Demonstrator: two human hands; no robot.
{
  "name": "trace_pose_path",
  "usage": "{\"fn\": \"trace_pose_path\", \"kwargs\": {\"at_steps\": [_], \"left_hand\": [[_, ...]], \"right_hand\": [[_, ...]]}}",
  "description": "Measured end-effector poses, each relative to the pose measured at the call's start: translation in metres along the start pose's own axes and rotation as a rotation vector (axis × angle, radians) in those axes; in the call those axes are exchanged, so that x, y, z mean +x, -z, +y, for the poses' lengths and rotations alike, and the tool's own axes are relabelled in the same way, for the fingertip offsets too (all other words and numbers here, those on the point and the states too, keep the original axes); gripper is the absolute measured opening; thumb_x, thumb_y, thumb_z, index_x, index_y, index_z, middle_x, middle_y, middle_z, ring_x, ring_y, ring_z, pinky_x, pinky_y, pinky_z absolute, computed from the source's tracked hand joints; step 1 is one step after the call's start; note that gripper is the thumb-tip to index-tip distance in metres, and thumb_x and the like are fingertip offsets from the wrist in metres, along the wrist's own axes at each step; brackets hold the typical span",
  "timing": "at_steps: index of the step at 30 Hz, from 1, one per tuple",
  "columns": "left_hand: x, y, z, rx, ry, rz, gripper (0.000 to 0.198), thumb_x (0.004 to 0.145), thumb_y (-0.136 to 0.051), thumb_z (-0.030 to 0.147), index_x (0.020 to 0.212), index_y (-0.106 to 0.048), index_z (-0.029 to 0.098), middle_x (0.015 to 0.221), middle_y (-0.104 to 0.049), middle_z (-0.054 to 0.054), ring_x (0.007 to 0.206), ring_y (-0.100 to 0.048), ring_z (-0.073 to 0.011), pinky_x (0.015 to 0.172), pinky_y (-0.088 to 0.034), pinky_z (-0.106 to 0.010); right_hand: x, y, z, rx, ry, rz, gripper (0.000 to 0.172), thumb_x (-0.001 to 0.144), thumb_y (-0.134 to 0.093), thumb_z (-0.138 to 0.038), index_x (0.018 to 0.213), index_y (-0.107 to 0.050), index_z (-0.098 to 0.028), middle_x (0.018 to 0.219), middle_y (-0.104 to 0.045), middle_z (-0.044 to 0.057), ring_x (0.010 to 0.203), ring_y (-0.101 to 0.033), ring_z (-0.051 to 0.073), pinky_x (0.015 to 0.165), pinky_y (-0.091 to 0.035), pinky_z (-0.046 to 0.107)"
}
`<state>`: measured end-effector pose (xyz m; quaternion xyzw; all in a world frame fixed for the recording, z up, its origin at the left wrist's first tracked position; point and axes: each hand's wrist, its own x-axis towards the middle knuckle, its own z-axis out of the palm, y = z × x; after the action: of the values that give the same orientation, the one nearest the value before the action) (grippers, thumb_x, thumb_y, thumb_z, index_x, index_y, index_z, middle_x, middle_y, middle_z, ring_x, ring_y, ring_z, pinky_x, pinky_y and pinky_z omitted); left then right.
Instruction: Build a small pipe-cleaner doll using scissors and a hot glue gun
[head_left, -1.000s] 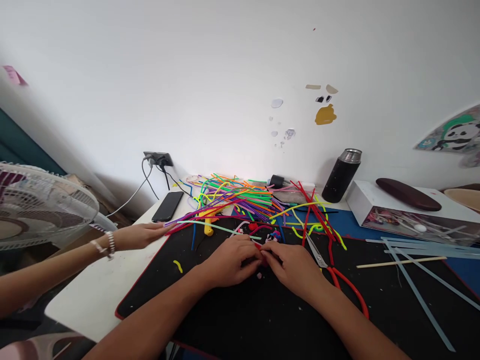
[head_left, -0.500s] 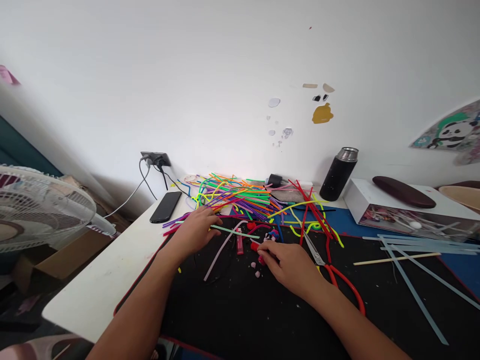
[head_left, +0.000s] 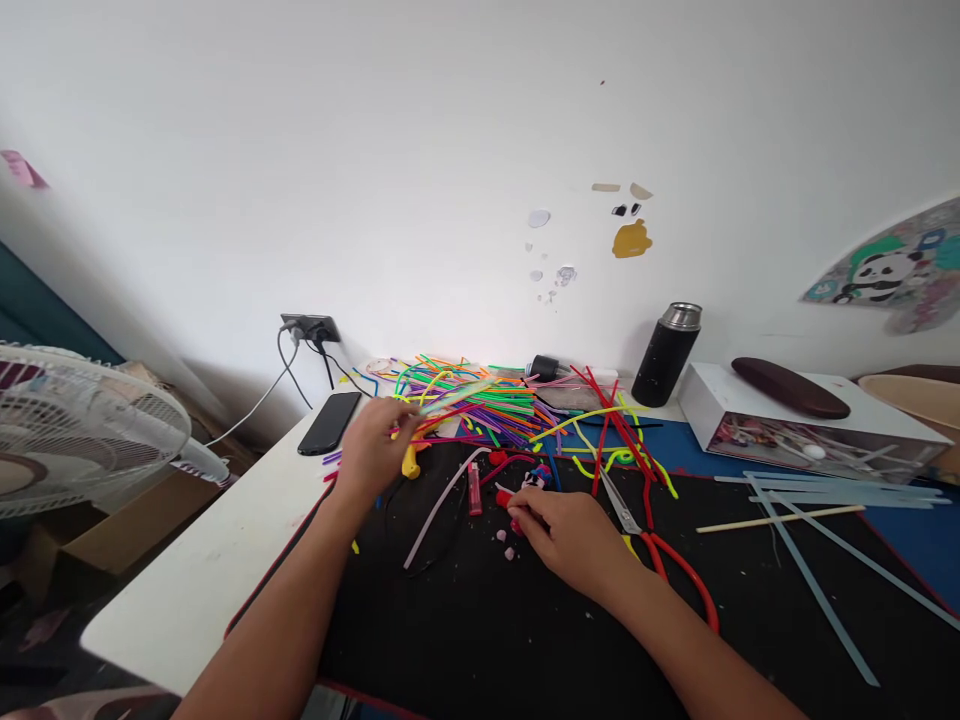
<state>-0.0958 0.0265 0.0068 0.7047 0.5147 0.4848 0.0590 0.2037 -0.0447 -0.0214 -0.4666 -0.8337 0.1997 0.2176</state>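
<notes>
My left hand (head_left: 375,445) is raised a little over the left end of the black mat (head_left: 525,630), fingers pinched on a pale green straw (head_left: 457,397) that slants up to the right above the pile of coloured straws (head_left: 480,400). My right hand (head_left: 562,535) rests on the mat with its fingers closed on a small red piece (head_left: 507,501). A red lighter (head_left: 474,489) and a pale pink straw (head_left: 439,505) lie between the two hands. Small pink bits lie just left of my right hand.
Red-handled scissors (head_left: 660,555) lie right of my right hand. A black phone (head_left: 328,422), a black flask (head_left: 664,355), a white box (head_left: 795,425), pale blue strips (head_left: 810,580) and a wooden stick (head_left: 776,518) are on the desk. A white fan (head_left: 82,430) stands at left.
Another person's hand at the left has left the view. My left hand left the right one, reached to the straw pile and lifted the pale green straw off the mat. The right hand stayed.
</notes>
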Motion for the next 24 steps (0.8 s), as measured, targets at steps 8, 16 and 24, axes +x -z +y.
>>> {"fn": "trace_pose_path", "kwargs": {"at_steps": [8, 16, 24], "left_hand": [[0.020, 0.008, -0.003, -1.228, 0.571, 0.320, 0.028, 0.074, -0.092, 0.029, 0.091, -0.074, 0.015, 0.075, -0.068, 0.001, 0.066, -0.063, -0.0087, 0.060, -0.051, -0.016], [0.010, -0.008, 0.013, -1.269, 0.639, 0.167, 0.026, 0.076, -0.091, 0.026, 0.091, -0.074, 0.013, 0.071, -0.070, 0.000, 0.062, -0.064, -0.0091, 0.059, -0.055, -0.017], [0.015, -0.033, 0.039, -1.149, 0.825, -0.231, 0.017, 0.089, -0.078, 0.023, 0.099, -0.079, 0.008, 0.098, -0.082, -0.018, 0.075, -0.076, -0.0196, 0.064, -0.060, -0.025]], "right_hand": [[0.000, -0.001, -0.004, -0.028, 0.027, -0.006, 0.025, 0.105, -0.051, -0.028, 0.099, -0.074, -0.025, 0.090, -0.082, 0.003, 0.079, -0.076, 0.021, 0.066, -0.041, 0.029], [0.000, -0.002, -0.006, -0.013, 0.013, 0.004, 0.022, 0.104, -0.053, -0.027, 0.095, -0.073, -0.025, 0.083, -0.080, 0.001, 0.074, -0.074, 0.021, 0.064, -0.039, 0.028], [-0.001, -0.002, -0.006, -0.028, 0.031, 0.010, 0.021, 0.105, -0.054, -0.026, 0.099, -0.074, -0.025, 0.087, -0.082, 0.001, 0.078, -0.077, 0.021, 0.066, -0.039, 0.028]]}}
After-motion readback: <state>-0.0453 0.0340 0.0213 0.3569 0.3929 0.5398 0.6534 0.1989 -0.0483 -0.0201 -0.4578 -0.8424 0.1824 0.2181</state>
